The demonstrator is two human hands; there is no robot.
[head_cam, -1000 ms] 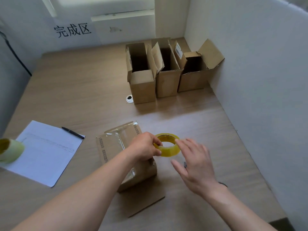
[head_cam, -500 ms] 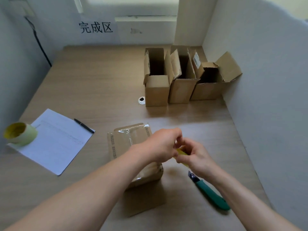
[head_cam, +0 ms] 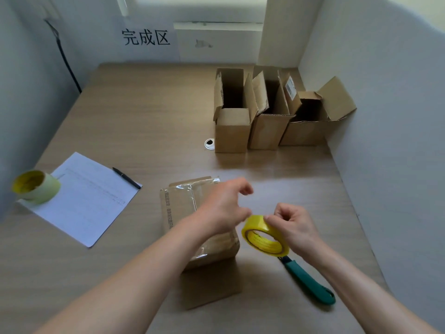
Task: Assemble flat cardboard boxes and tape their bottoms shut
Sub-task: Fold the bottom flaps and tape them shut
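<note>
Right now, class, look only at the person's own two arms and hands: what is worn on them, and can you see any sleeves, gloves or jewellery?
Both forearms are bare up to the picture's edge, so no sleeves show. The left hand and the right hand wear no gloves, and no rings, watch or wristband are visible. No markings or cables appear on either arm.

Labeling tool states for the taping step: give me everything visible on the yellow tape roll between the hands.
The yellow tape roll looks like clear tape wound on a yellow core with dark print on the inner wall. It is tilted on edge, its opening facing the camera and left, above the table, beside the taped box. The right hand pinches its upper rim; the left hand touches its upper left edge. It hides the tip of the green-handled cutter.
</note>
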